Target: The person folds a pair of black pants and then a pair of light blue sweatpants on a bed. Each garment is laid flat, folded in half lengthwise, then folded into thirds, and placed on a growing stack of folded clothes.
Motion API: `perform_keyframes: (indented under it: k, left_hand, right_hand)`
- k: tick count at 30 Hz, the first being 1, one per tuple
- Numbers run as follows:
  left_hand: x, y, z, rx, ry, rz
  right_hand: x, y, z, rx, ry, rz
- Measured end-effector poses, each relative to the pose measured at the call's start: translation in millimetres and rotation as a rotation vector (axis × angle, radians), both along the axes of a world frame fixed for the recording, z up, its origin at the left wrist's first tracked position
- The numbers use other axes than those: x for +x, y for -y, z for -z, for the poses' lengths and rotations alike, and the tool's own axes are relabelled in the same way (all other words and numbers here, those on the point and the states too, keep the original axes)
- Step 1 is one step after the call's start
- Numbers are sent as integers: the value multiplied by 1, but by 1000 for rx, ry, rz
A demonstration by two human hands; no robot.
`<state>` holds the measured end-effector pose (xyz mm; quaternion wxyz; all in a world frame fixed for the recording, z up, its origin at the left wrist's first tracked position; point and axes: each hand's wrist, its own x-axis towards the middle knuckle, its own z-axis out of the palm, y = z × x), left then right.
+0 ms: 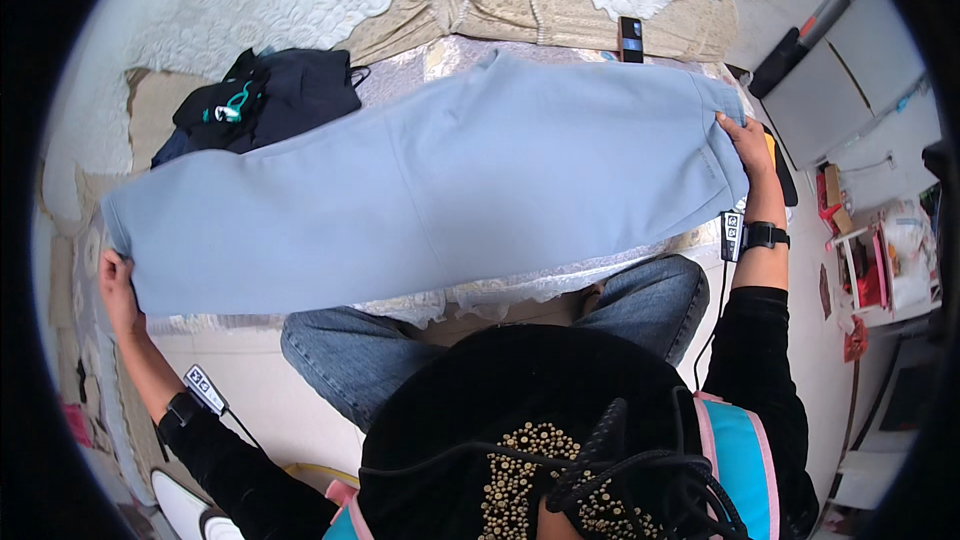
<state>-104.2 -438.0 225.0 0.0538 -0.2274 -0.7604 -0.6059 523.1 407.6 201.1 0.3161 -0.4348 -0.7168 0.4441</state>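
A broad surface draped in a grey-and-cream patterned cloth (390, 88) spreads in front of the seated person, its frilled near edge hanging above a pale tiled floor (240, 370). Whether a bed or a table lies under the cloth, I cannot tell. Along its far side runs beige fabric (500, 0), partly covered by white lacy covers (270, 10). A heap of dark clothes (300, 95) lies at the far left of the surface, and a dark phone (631, 40) near the far edge, right of centre. Over to the right stand a white cabinet (815, 100) and, nearer, a small rack (868, 275) with a plastic bag (912, 250).

The pale blue garment (420, 200) is stretched over the surface, covering much of its width. Its long axis runs almost side to side — slanting a little, with the right end farther from the person than the left. A small peak in the upper edge, near the middle, points away from the person; a stitched band crosses the right end. The left hand (120, 295) has its grip closed on the garment's left end, and the right hand (748, 147) pinches the right end, arms spread wide.
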Motion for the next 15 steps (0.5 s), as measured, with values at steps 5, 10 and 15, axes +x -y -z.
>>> perform_keyframes:
  k: [5, 10, 15]
  left_hand:
    - [-37, 6, 117, -499, 73, -219]
    - [-5, -38, 196, -907, -101, -317]
    - [39, -115, 214, -960, -309, -433]
  right_hand:
    - [-5, 26, 34, 76, 552, -10]
    - [-44, 71, 44, 593, 910, 75]
    - [-116, 108, 45, 888, 696, -217]
